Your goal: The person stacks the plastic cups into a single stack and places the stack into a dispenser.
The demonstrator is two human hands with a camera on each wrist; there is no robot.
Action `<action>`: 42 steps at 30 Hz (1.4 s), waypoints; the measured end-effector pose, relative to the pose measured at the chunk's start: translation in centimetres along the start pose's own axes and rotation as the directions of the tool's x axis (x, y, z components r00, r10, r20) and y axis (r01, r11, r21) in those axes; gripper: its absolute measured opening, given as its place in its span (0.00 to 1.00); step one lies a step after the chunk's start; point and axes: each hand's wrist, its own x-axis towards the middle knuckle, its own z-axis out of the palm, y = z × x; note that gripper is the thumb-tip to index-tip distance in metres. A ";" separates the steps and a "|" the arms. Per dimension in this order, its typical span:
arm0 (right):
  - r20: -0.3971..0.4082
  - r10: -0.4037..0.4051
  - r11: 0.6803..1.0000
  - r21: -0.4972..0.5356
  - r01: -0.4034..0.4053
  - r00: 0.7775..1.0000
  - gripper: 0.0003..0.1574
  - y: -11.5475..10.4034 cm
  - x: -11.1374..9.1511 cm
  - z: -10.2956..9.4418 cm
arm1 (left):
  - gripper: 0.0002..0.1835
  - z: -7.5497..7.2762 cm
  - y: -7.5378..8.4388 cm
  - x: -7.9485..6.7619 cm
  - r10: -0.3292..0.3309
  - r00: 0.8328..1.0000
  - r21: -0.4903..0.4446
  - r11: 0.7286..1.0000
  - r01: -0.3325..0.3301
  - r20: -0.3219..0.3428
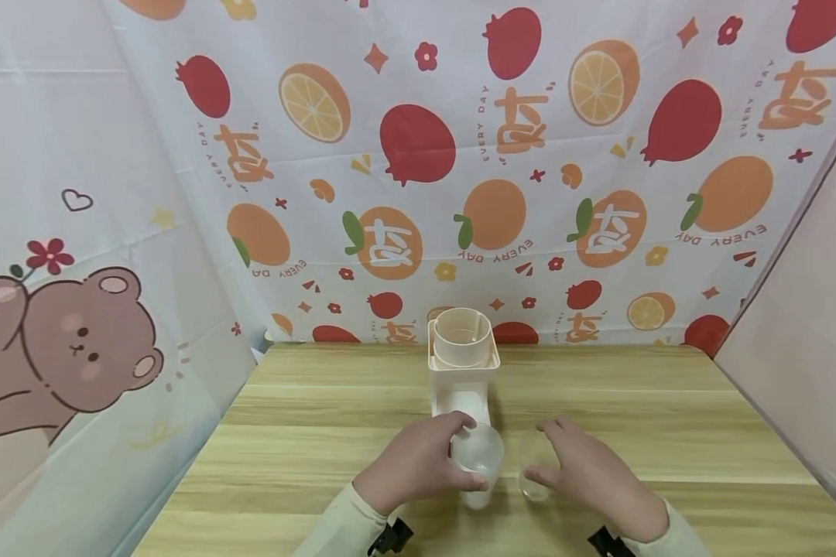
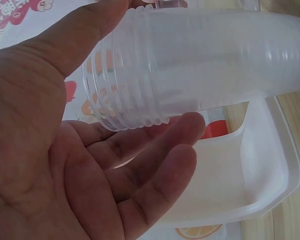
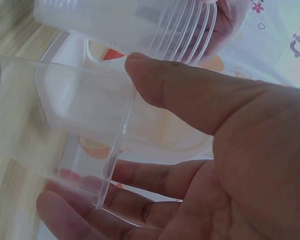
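My left hand [image 1: 418, 460] grips a stack of nested clear plastic cups [image 2: 210, 60] near their rims, thumb on one side and fingers on the other. The stack points bottom-down in the head view. To its right, my right hand [image 1: 588, 468] holds a single clear plastic cup [image 3: 85, 105] by its rim, between the thumb and the fingers. That cup is apart from the stack and barely shows in the head view, being see-through. Just beyond the hands stands a white plastic holder [image 1: 464, 373] with a round, open-topped tube; the stack overlaps its lower part.
The wood-grain table [image 1: 320, 433] spreads out on both sides of the hands. A fruit-printed cloth [image 1: 418, 209] hangs behind its far edge. On the left is a cloth with a bear print [image 1: 83, 340], and a plain pale cloth [image 1: 801, 333] borders the right.
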 end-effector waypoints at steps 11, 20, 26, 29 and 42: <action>-0.021 -0.020 0.999 -0.032 0.019 1.000 0.42 -0.2 0.1 0.2 | 0.38 -0.2 0.5 -0.3 -0.017 1.000 0.039 0.999 0.017 0.003; -0.027 -0.039 0.998 -0.053 0.037 0.999 0.42 -0.1 0.3 0.2 | 0.39 0.1 0.4 -0.2 -0.028 1.000 0.018 0.999 0.028 0.012; -0.036 -0.047 0.997 -0.059 0.045 0.998 0.41 0.0 0.3 0.2 | 0.39 0.2 0.3 0.0 -0.025 1.000 0.030 0.999 0.025 0.016; -0.029 -0.049 0.997 -0.059 0.047 0.998 0.41 0.0 0.4 0.1 | 0.39 0.2 0.3 0.1 -0.024 1.000 0.032 0.999 0.024 0.016; -0.185 -0.016 0.999 0.034 0.023 0.983 0.41 -0.4 0.5 -0.7 | 0.39 0.2 0.3 -0.1 -0.007 1.000 0.042 0.999 0.007 0.007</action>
